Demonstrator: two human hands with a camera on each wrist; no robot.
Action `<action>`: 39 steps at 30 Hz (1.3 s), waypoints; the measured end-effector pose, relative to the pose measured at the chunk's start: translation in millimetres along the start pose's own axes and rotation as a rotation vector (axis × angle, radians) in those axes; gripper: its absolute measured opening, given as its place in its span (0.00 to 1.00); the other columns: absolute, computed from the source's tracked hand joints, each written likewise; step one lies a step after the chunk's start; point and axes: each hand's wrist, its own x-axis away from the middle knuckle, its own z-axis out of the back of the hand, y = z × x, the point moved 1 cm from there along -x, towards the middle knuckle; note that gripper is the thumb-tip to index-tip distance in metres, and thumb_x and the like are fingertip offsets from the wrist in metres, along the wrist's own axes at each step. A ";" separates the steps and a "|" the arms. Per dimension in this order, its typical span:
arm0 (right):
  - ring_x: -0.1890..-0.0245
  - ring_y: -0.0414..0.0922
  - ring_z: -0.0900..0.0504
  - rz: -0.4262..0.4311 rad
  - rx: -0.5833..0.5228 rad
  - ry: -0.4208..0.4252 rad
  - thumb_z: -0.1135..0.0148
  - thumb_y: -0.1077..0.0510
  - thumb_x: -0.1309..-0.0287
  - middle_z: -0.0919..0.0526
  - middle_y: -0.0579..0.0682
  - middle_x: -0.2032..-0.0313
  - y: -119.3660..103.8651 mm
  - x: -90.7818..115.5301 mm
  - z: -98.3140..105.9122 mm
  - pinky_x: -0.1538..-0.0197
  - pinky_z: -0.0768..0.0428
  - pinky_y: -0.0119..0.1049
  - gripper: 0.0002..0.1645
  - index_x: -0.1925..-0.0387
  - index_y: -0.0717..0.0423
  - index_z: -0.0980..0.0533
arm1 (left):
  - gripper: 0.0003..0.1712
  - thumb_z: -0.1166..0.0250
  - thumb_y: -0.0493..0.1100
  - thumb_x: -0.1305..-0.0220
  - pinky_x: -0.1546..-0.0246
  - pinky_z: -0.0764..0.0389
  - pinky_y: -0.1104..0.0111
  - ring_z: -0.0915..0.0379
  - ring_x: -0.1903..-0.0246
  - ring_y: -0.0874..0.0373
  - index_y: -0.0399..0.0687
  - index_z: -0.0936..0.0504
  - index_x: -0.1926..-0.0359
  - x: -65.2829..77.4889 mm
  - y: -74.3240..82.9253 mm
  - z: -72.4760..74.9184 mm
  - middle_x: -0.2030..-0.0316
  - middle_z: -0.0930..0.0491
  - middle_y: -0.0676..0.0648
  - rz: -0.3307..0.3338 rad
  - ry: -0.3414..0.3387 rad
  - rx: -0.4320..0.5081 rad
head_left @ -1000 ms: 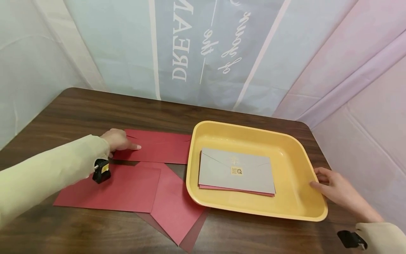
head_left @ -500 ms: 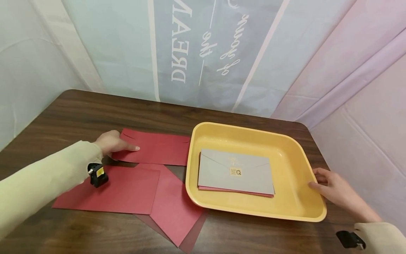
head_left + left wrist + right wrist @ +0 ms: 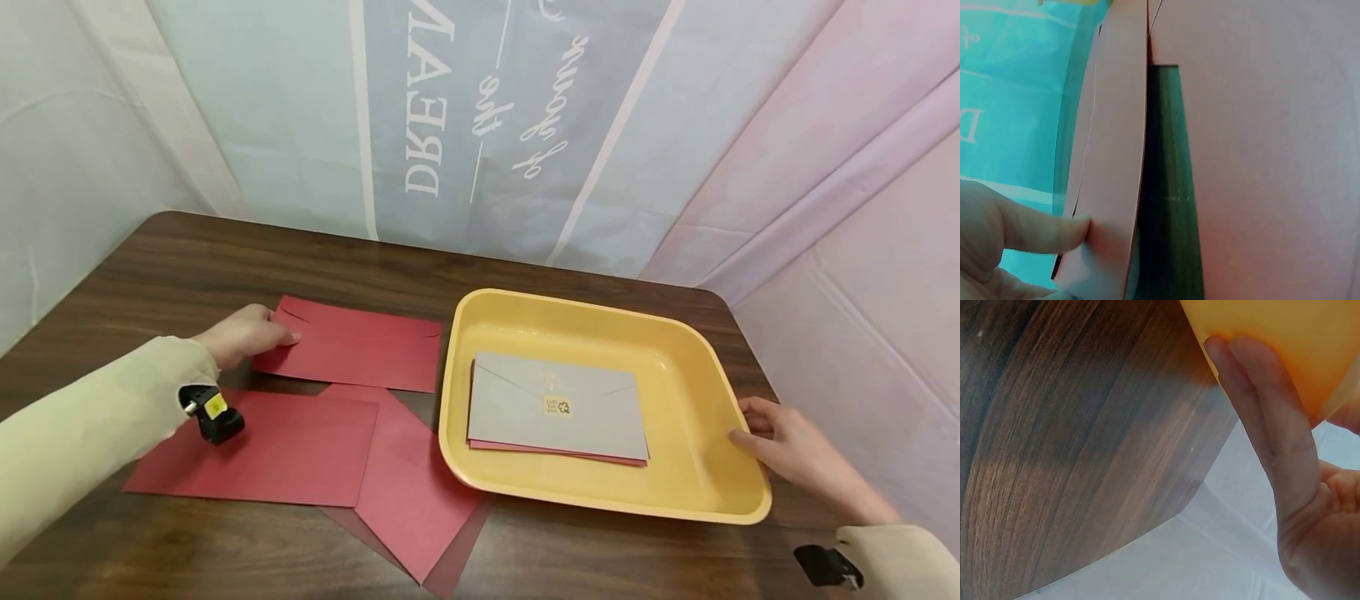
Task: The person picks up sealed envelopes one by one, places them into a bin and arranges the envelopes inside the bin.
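A red envelope (image 3: 360,346) lies left of the yellow tray, and my left hand (image 3: 246,335) pinches its left end. In the left wrist view the thumb (image 3: 1047,234) presses on the envelope's face while the other fingers are mostly hidden behind it. At the right, my right hand (image 3: 787,446) grips the rim of the yellow tray (image 3: 697,400), thumb inside and fingers against the outer wall (image 3: 1316,344). Inside the tray rests a stack of envelopes topped by a grey one (image 3: 555,408) with a small "just for you" sticker.
More red envelopes (image 3: 285,450) lie overlapping on the wooden table (image 3: 300,267) nearer to me, one (image 3: 416,492) slanting toward the front and reaching the tray's left side. A printed curtain (image 3: 420,225) hangs behind the table.
My left hand has drawn the red envelope leftward, so its right end now lies apart from the tray. The right hand and tray hold nearly the same place.
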 end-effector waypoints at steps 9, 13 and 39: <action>0.74 0.28 0.21 -0.007 -0.008 -0.006 0.41 0.62 0.39 0.15 0.62 0.64 0.0 -0.3 0.6 0.72 0.23 0.30 0.19 0.50 0.72 0.29 | 0.16 0.56 0.38 0.37 0.60 0.37 0.59 0.43 0.57 0.45 0.26 0.33 0.58 5.6 3.8 0.1 0.60 0.39 0.37 -0.010 -0.011 0.114; 0.73 0.28 0.21 -0.001 -0.008 -0.004 0.41 0.62 0.39 0.15 0.62 0.64 -0.3 -0.3 0.9 0.71 0.23 0.29 0.20 0.50 0.72 0.29 | 0.06 0.57 0.37 0.40 0.61 0.40 0.59 0.46 0.58 0.46 0.39 0.38 0.71 9.3 6.9 2.6 0.62 0.42 0.39 -0.004 0.007 0.143; 0.74 0.29 0.20 0.003 -0.020 0.001 0.41 0.62 0.39 0.16 0.64 0.63 2.4 -1.3 -1.0 0.71 0.23 0.29 0.21 0.49 0.73 0.30 | 0.16 0.60 0.37 0.38 0.59 0.34 0.64 0.36 0.59 0.50 0.31 0.33 0.55 16.6 11.7 16.8 0.60 0.31 0.43 0.044 0.020 0.174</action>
